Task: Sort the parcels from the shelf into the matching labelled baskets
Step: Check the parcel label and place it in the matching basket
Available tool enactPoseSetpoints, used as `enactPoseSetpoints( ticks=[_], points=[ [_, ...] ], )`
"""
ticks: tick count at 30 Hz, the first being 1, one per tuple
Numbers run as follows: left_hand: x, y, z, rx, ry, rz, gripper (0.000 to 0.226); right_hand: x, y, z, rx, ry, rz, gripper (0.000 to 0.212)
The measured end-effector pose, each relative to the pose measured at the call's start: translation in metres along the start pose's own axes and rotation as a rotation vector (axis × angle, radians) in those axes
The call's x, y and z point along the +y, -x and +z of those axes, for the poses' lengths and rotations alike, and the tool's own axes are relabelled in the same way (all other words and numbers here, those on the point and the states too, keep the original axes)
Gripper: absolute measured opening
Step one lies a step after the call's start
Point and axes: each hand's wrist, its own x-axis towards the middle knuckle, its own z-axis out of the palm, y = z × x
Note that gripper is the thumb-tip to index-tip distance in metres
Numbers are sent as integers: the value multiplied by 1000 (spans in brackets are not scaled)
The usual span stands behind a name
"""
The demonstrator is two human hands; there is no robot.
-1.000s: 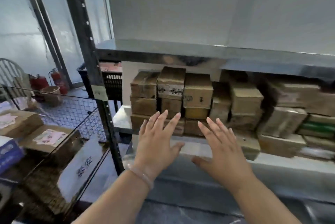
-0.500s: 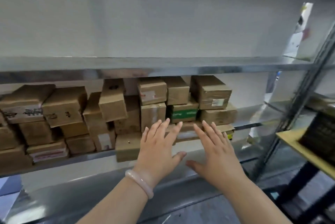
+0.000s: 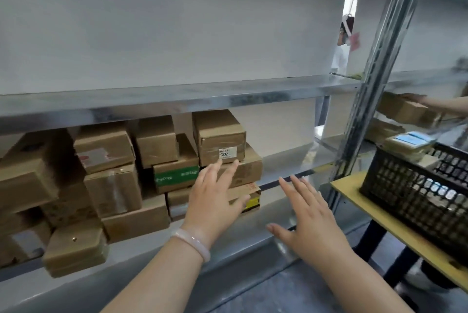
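My view has swung right along the shelf (image 3: 291, 166) since a second ago, so the wire basket on my left is gone and the parcel labelled 705 (image 3: 219, 136) now sits at the right end of the stack, with a black basket (image 3: 405, 191) on the yellow counter (image 3: 354, 201) well to its right. My left hand (image 3: 215, 201), fingers spread and holding nothing, has closed in just below that parcel; my right hand (image 3: 307, 219), equally spread and empty, hovers right of it. I judge a pick is starting, nothing sorted yet.
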Motion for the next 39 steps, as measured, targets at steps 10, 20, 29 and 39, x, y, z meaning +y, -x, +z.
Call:
enactPoseSetpoints(
  ticks=[10,20,29,39],
  points=[
    [-53,-108,12,96,266,-236,69,-8,-132,34,-49,-273,-40,82],
    [-105,-201,28,-40,424,-451,71,-25,-286,65,-97,-897,376,67],
    [-97,-187,40,1,546,-428,58,-21,-266,84,-105,-1107,394,43],
    [-23,-65,22,135,651,-303,53,9,-153,62,54,-1351,433,22]
  ],
)
